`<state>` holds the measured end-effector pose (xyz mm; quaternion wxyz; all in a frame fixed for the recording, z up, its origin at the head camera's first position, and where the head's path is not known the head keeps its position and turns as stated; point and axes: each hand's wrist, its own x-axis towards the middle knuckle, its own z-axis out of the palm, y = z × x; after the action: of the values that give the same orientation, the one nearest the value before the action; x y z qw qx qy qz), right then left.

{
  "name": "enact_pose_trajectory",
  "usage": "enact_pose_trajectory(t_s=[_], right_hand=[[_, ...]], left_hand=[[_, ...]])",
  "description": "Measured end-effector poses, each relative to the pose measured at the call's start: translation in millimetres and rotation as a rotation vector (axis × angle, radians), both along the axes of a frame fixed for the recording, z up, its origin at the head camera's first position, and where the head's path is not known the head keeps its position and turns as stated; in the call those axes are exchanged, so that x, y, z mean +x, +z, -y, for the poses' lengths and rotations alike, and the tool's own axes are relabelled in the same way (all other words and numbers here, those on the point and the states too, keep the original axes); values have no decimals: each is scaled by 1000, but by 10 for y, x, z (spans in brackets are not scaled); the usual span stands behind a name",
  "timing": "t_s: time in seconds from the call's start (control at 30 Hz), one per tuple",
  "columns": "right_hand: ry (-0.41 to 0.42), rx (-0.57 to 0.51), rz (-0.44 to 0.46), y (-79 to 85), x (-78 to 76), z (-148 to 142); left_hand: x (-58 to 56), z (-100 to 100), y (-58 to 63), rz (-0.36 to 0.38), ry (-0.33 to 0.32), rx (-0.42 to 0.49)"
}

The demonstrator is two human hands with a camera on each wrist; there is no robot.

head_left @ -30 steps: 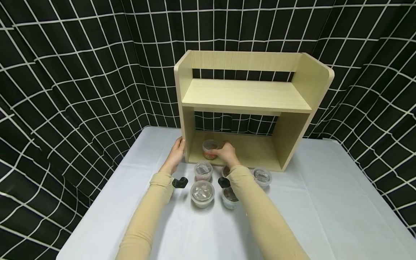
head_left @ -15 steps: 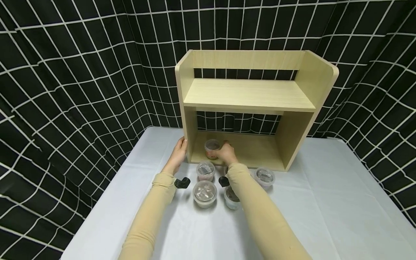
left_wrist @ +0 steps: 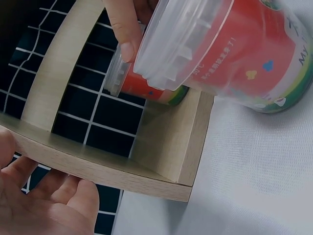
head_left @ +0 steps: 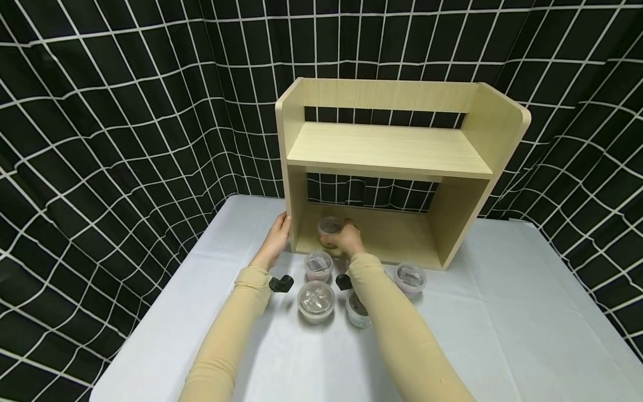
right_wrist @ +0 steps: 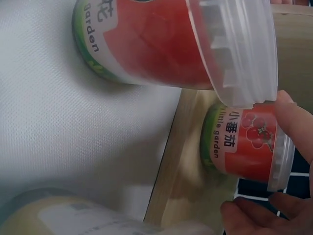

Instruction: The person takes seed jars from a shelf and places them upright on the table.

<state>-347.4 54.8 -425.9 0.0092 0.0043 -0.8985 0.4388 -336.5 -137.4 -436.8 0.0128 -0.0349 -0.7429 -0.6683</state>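
Observation:
A lidded plastic cup (right_wrist: 244,144) with a red label, tomato pictures and a green base stands upright on the lower board of the wooden shelf (head_left: 387,146), near its left end. My right hand (head_left: 348,237) holds this cup, the thumb across its front; in the right wrist view the thumb meets the clear lid's rim and the other fingers lie on the far side. My left hand (head_left: 273,240) grips the shelf's left side panel near the front edge, fingers on its outer face (left_wrist: 49,200). A second red-labelled cup (left_wrist: 244,54) stands close in front of the shelf.
Several lidded cups stand on the white tablecloth (head_left: 502,324) before the shelf: one (head_left: 315,302) nearer me, a pale blue one (head_left: 358,312) partly under my right sleeve, and one (head_left: 409,279) to the right. Black cloth (head_left: 125,139) with white grid lines hangs around the table.
The head view has shifted slightly. My right thumb has slid lower and further across the cup's front. The cup keeps its place on the board, and my left hand stays on the panel.

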Motion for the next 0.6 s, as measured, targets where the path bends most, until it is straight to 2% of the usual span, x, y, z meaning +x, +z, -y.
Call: enact_pose_trajectory(t_s=[0.43, 0.6], right_hand=[[26, -19, -35, -31, -23, 13], [14, -106, -9, -37, 2, -5]], left_hand=[[19, -12, -5, -7, 0, -4], [14, -2, -10, 6, 0, -10]])
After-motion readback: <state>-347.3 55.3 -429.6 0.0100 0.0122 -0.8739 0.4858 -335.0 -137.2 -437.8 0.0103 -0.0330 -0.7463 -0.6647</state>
